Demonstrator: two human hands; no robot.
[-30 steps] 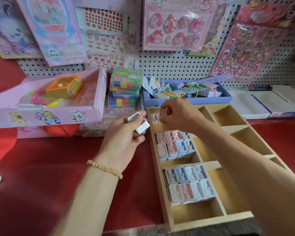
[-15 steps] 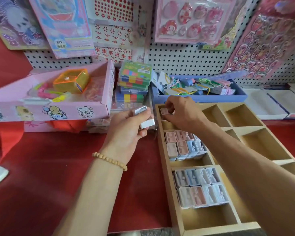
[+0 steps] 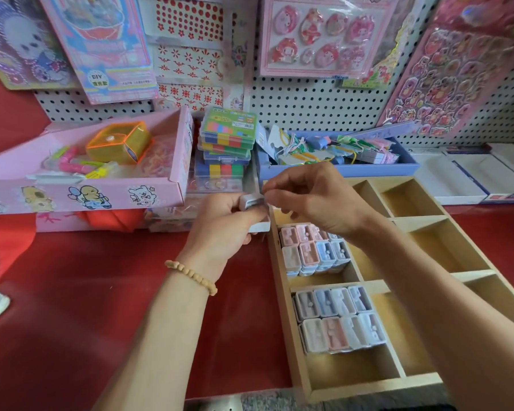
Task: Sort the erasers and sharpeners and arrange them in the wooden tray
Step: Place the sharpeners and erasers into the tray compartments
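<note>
Nearest you, the wooden tray (image 3: 291, 336) holds two packed blocks of sharpeners (image 3: 340, 320), pastel cases stood side by side in its left compartments, probably so they take little room; the right compartments lie bare. Just beyond, your left hand (image 3: 223, 229) grips a small stack of white pieces (image 3: 251, 201) beside the tray's far corner, a ready supply. Your right hand (image 3: 312, 198) pinches at the top piece, apparently to draw it off. Behind stand a pink box (image 3: 172, 191) and pegboard (image 3: 309, 105).
</note>
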